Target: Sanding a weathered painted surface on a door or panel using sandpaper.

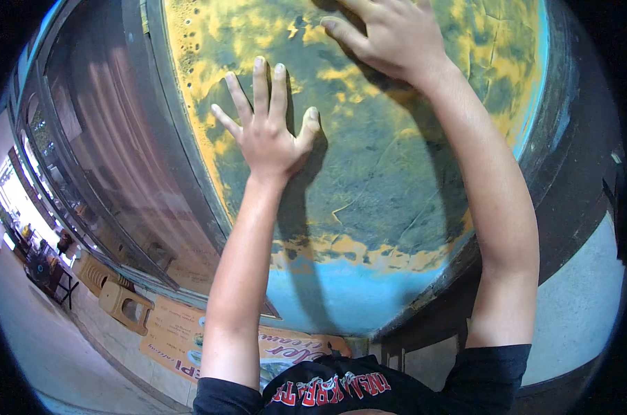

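My left hand lies against a wall panel with its fingers spread and nothing in it. The panel's surface is patchy dark green-grey and yellow, with a light blue band along its lower part. Higher up and to the right, my right hand is at the same panel, its thumb apart; the tips of its other fingers are cut off by the frame's top edge. Whether something lies under the right palm cannot be seen. Small dark holes run down the panel's left edge, and a thin crack shows low in the middle.
A dark-framed window with a pinkish curtain stands left of the panel. Below it are plastic stools and a printed orange banner on the floor. A dark frame borders the panel's right side. A small table stands far left.
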Demonstrator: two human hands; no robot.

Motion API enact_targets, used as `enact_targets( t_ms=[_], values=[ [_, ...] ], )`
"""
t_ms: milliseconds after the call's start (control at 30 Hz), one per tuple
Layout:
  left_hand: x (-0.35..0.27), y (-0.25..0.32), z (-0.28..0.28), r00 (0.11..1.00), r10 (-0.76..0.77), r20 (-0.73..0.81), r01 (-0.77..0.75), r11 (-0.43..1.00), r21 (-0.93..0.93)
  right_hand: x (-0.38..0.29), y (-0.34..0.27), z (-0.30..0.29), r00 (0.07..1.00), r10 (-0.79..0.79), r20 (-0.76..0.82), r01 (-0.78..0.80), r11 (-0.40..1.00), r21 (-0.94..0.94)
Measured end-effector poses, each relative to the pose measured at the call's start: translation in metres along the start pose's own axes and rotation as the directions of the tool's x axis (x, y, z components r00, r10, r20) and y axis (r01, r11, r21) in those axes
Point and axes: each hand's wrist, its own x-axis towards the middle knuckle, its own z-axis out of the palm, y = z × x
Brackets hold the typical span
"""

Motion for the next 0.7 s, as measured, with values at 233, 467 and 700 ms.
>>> enact_targets(
  t_ms=[233,467,700],
  values=[
    [0.046,0.023,0.014,0.996,0.082,-0.021,-0.082,0.997,0.0,-0.041,0.042,0.013,0.983,-0.176,-0.048,0.167,0.975,-0.146],
    [0.081,0.052,0.03,0.978,0.191,-0.087,-0.183,0.979,0.089,-0.069,0.083,0.018,0.928,-0.156,-0.338,0.218,0.964,0.154],
    [0.119,0.085,0.026,0.971,0.235,-0.047,-0.224,0.959,0.174,-0.062,0.093,-0.037,0.991,0.132,0.007,-0.131,0.989,-0.064]
  ],
)
